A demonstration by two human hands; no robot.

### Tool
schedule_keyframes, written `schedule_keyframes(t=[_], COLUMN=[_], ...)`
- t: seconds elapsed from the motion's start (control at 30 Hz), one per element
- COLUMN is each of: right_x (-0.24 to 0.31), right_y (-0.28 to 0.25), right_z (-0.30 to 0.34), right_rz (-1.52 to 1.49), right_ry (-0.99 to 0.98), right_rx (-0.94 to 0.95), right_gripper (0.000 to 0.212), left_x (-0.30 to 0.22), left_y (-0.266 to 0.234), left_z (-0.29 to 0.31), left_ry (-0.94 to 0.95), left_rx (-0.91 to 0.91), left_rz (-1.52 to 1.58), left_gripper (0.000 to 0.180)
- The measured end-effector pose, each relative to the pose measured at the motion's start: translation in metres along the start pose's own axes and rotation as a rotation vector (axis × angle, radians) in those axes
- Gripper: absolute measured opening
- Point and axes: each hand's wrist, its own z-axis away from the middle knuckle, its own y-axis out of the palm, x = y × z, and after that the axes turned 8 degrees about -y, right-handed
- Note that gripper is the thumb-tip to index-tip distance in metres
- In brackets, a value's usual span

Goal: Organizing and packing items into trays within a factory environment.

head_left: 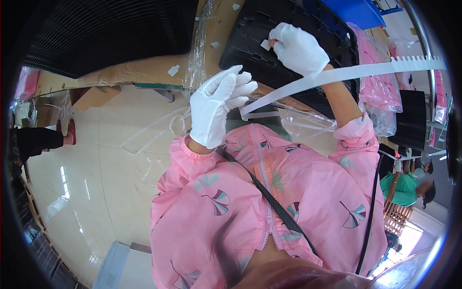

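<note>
My right hand (299,52), in a white glove, is closed over a black ribbed plastic panel (250,24). A bare fingertip shows, and at it I pinch a small white label (265,45) against or just above the panel. My left hand (217,108), also in a white glove, is held up with its fingers apart, near the panel's front edge, and nothing shows in it. A long white strip (288,90) with a toothed edge at its far right part runs across my right wrist and folds down just beside my left fingertips.
Another black ribbed panel (115,33) lies on the cardboard-covered table (154,72) at left. Loose white labels (173,71) and clear plastic film (196,48) lie between the panels. Pink bagged goods (380,91) and a blue bin (356,12) stand at right. Other people (402,185) are farther off.
</note>
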Motion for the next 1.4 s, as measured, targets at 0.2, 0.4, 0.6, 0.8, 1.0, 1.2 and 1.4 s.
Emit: schedule_keyframes(t=[0.2, 0.4, 0.6, 0.8, 1.0, 1.2, 1.4], right_x=[0.000, 0.006, 0.031, 0.026, -0.112, -0.202, -0.210], right_y=[0.000, -0.010, -0.029, -0.041, -0.022, 0.017, 0.019], right_z=[0.001, 0.009, 0.018, -0.002, -0.078, -0.130, -0.143], right_rz=[-0.002, -0.171, -0.581, -0.432, -0.509, -0.037, 0.093], right_ry=[-0.053, -0.105, -0.217, -0.277, 0.174, 0.193, 0.203], right_rx=[0.009, -0.001, -0.052, -0.073, -0.335, -0.076, 0.055], right_gripper=[0.012, 0.012, 0.007, 0.010, 0.025, 0.023, 0.023], left_x=[0.001, 0.001, -0.009, -0.024, -0.044, -0.036, -0.036], left_y=[0.000, 0.004, 0.022, 0.048, 0.082, 0.098, 0.101], left_z=[0.000, 0.000, -0.004, -0.026, -0.061, -0.096, -0.100], left_ry=[-0.007, -0.002, 0.015, 0.077, 0.091, 0.003, -0.011], left_rx=[0.001, -0.007, 0.056, 0.093, 0.229, 0.186, 0.231], left_rz=[0.015, 0.014, 0.065, -0.042, -0.088, -0.059, -0.051], left_gripper=[0.034, 0.035, 0.039, 0.037, 0.038, 0.036, 0.037])
